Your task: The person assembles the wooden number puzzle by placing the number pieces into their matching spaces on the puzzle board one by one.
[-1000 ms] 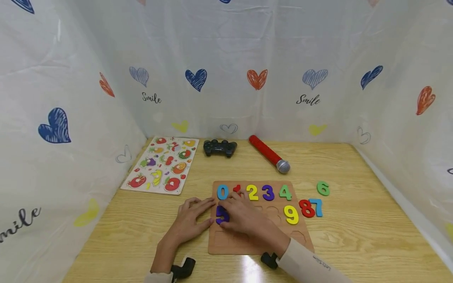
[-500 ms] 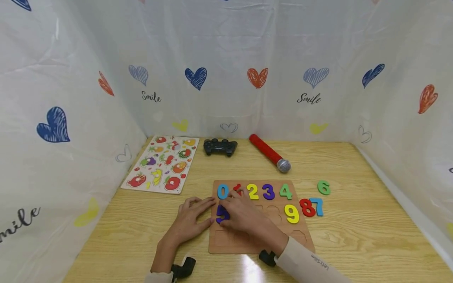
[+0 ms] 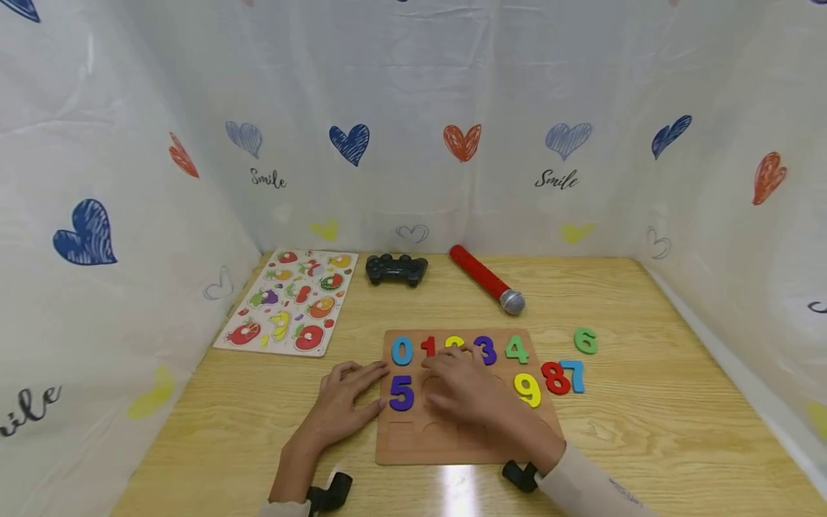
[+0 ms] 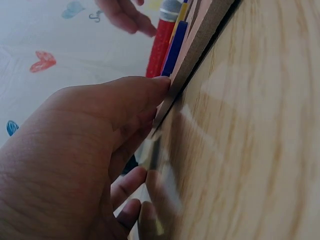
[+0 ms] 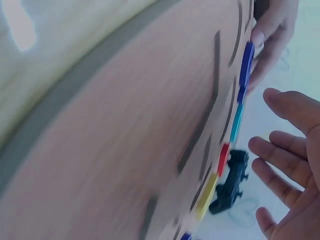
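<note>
A wooden number puzzle board (image 3: 420, 449) lies on the table. My left hand (image 3: 342, 406) touches its left edge with thumb and fingertips, fingers loosely bent. Close to that hand, the purple number 5 (image 3: 401, 393) sits at the left of the second row. Over the board, my right hand (image 3: 468, 388) is raised with nothing in it; its fingers are spread in the right wrist view. It partly hides the yellow 2 (image 3: 454, 342) and several recesses. The blue 0 (image 3: 402, 351), red 1 (image 3: 428, 347), purple 3 (image 3: 484, 350) and green 4 (image 3: 517, 350) fill the top row.
A yellow 9 (image 3: 528, 390) lies on the board's right side. The red 8 (image 3: 555, 378), blue 7 (image 3: 573, 375) and green 6 (image 3: 586, 341) are to its right. Behind are a fruit puzzle board (image 3: 284, 301), a black game controller (image 3: 396, 270) and a red microphone (image 3: 486, 278).
My right hand has let go of the purple 5 and moved right, above the board. The 5 now shows fully. My left hand stays at the board's edge; the head view has shifted slightly.
</note>
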A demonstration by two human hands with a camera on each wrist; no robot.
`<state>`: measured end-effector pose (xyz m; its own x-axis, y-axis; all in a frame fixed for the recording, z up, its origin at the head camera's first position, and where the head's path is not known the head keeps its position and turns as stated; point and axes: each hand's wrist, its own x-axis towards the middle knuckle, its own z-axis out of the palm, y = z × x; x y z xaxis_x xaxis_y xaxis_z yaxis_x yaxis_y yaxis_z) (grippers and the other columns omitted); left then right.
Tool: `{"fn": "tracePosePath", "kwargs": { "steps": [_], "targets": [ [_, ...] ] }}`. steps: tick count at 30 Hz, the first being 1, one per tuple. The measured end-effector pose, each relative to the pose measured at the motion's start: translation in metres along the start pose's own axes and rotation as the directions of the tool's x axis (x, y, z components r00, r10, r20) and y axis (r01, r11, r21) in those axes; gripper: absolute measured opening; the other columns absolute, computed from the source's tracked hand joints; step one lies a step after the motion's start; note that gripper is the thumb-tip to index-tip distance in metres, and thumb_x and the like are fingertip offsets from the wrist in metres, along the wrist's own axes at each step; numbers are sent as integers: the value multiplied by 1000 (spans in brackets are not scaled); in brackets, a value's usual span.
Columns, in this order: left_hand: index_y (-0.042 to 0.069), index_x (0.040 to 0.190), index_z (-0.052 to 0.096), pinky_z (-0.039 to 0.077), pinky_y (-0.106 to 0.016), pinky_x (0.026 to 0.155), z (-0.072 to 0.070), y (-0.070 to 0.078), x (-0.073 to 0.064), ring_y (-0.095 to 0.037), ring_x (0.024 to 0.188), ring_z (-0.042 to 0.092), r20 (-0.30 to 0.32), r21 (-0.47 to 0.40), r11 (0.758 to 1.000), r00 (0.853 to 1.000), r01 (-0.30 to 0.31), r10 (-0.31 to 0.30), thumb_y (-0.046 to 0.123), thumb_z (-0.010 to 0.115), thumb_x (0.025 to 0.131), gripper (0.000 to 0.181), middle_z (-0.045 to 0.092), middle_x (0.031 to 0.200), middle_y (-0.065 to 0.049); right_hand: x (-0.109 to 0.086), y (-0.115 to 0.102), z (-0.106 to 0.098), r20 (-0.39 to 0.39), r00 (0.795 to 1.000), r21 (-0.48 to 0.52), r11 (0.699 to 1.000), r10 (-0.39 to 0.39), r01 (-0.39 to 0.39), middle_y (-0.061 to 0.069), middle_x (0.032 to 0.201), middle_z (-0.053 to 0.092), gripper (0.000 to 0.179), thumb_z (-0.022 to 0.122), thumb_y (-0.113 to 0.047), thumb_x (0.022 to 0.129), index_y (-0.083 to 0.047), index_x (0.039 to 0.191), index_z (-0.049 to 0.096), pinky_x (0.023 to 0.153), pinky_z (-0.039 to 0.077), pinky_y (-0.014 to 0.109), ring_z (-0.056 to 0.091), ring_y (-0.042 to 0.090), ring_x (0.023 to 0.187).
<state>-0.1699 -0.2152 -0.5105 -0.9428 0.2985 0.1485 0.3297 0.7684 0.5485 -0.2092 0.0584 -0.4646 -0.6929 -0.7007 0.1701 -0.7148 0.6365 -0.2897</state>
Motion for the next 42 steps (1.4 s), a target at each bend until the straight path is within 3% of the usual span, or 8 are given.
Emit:
{"fn": "tracePosePath", "kwargs": {
  "steps": [4, 10, 17, 25, 32, 42],
  "targets": [
    [30, 146, 55, 26, -54, 99, 1, 0, 0, -25, 131, 35, -3, -8, 1000, 1000, -9, 9, 46, 65, 95, 55, 46, 151, 15, -15, 14, -8, -45, 999, 50, 999, 5, -2, 2, 127, 64, 47, 76, -27, 90, -12, 132, 64, 103, 24, 59, 49, 26, 124],
    [31, 146, 54, 27, -53, 98, 1, -1, 0, -24, 131, 35, -13, -1, 1000, 1000, -7, 7, 48, 65, 95, 55, 46, 151, 14, -30, 30, -13, -100, 995, 26, 1000, 19, -17, 1, 121, 67, 46, 80, -26, 88, -9, 129, 65, 105, 26, 60, 51, 25, 122],
    [30, 146, 55, 26, -53, 99, 1, 0, 0, -25, 131, 35, -17, -6, 1000, 1000, 0, 0, 47, 67, 94, 55, 46, 151, 14, -41, 42, -19, -84, 991, 53, 993, 107, -103, -2, 129, 62, 50, 78, -31, 89, -12, 134, 63, 107, 22, 56, 47, 24, 127],
    [30, 145, 56, 26, -52, 98, 2, 0, 0, -24, 131, 35, -19, -17, 1000, 1000, -7, 6, 45, 68, 93, 56, 46, 151, 13, -50, 61, -22, -178, 983, 1, 999, 46, -46, 1, 122, 67, 47, 83, -24, 85, -9, 126, 66, 104, 24, 63, 53, 27, 121],
    [30, 145, 56, 27, -52, 97, 2, 2, 0, -25, 130, 35, -20, -8, 1000, 1000, 0, 0, 44, 68, 94, 55, 46, 151, 15, -58, 72, -25, -186, 980, 39, 997, 73, -67, 5, 119, 68, 48, 83, -22, 84, -6, 126, 67, 103, 22, 60, 52, 29, 118],
    [29, 144, 57, 27, -53, 95, 3, 2, -1, -25, 129, 36, -37, -8, 1000, 999, -11, 10, 41, 71, 92, 55, 47, 150, 15, -67, 89, -32, -185, 977, -37, 992, 110, -119, 4, 113, 69, 46, 83, -21, 84, -6, 124, 67, 100, 26, 63, 55, 29, 115]
  ]
}}
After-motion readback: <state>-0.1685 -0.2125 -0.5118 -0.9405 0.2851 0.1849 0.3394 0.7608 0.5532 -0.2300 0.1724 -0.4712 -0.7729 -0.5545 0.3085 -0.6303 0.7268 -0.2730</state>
